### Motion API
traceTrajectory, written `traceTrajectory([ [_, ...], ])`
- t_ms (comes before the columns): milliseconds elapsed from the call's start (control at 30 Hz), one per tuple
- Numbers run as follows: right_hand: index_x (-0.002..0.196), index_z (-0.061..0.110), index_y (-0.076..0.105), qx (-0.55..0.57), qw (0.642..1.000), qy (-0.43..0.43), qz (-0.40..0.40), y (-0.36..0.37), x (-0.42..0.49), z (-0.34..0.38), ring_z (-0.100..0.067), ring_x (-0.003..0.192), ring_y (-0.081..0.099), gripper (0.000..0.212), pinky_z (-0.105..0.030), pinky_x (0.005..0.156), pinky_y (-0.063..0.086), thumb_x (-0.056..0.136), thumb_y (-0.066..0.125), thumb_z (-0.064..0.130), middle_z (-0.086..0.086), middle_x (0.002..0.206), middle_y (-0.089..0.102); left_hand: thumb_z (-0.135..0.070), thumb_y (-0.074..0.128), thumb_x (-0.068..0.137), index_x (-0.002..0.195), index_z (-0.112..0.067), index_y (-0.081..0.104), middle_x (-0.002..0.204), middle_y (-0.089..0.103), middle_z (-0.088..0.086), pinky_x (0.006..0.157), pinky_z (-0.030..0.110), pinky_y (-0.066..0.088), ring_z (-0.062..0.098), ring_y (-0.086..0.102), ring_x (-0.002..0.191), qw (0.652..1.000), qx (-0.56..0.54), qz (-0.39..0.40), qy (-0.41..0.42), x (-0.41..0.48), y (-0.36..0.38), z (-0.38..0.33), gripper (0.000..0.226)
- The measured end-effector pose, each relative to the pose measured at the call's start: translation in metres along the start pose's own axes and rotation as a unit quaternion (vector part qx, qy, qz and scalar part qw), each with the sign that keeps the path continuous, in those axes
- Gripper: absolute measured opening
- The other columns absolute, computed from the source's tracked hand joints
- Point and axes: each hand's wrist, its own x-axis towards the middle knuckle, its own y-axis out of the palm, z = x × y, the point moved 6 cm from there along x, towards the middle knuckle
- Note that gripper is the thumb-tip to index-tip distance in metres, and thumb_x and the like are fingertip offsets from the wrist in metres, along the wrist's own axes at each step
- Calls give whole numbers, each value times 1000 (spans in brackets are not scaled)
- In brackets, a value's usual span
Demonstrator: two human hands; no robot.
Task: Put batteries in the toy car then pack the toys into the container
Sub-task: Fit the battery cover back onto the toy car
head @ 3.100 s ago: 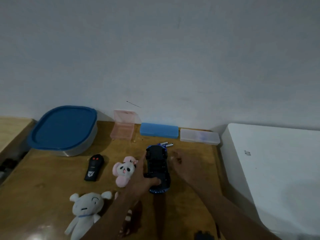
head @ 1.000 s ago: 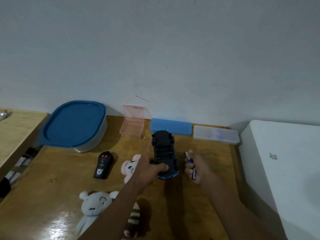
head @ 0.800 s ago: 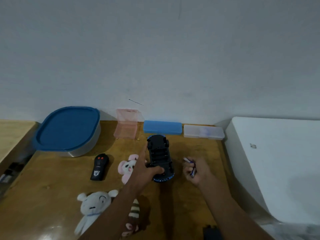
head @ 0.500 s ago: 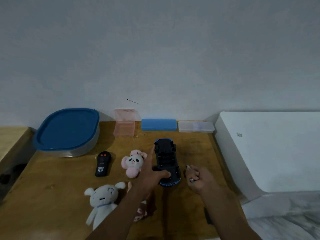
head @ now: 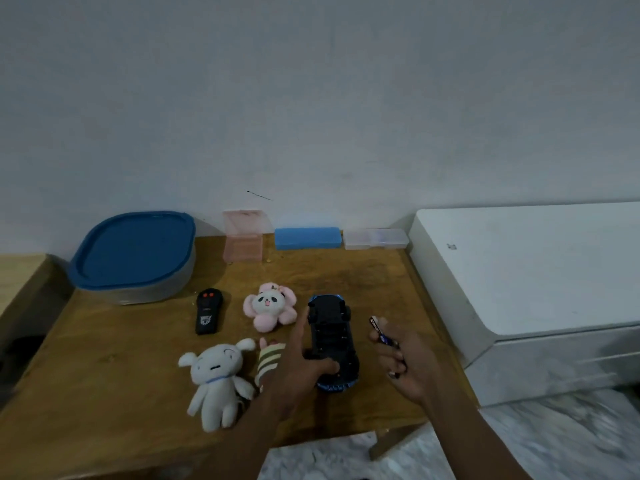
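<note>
Raising it out of the fist it was curled in half a second ago, the right hand (head: 405, 362) is pinching a battery (head: 380, 331) just right of the upturned toy car (head: 330, 336) — long axis nearly along the car's — while the left hand (head: 298, 368) is gripping that car's near end.

Toys on surface (head: 346, 271); container (head: 133, 258) back left.
Remote (head: 207, 311), plush panda (head: 268, 306), toy car (head: 332, 337) left to right; plush dog (head: 216, 379) nearer.

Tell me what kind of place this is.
Probably a room in a home: a wooden table against a plain wall, with plush toys and a blue-lidded container on it.
</note>
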Motion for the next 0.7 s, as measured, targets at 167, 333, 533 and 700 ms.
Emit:
traceTrajectory([
  [167,85,10,52,-106,994,-30,-5,4,-3,15,-5,38,25,19,-17,30,19,97,53,25,-4,66,51,2,74,68,143,-47,29,130,60,-11,96,41,53,11,60,116,1000,12,2,23,1,13,-11,100],
  [333,90,10,52,-199,979,-33,-20,-4,5,34,-7,41,25,26,-19,31,22,86,69,29,0,61,48,10,69,71,123,-53,43,110,68,-18,80,24,54,4,65,102,997,37,-5,67,7,35,-35,86],
  [533,75,7,56,-168,985,-22,-6,-17,10,56,-6,37,25,13,-18,31,18,85,61,13,-2,62,48,9,67,65,123,-56,45,114,69,-10,93,40,54,12,65,106,997,25,-27,61,18,60,-42,90],
  [700,83,10,65,-257,962,-68,-61,-28,14,66,-4,37,35,22,-19,33,28,84,72,31,1,61,50,7,69,65,137,-49,38,122,66,-7,97,45,52,14,63,112,998,10,-45,41,21,66,-31,95],
])
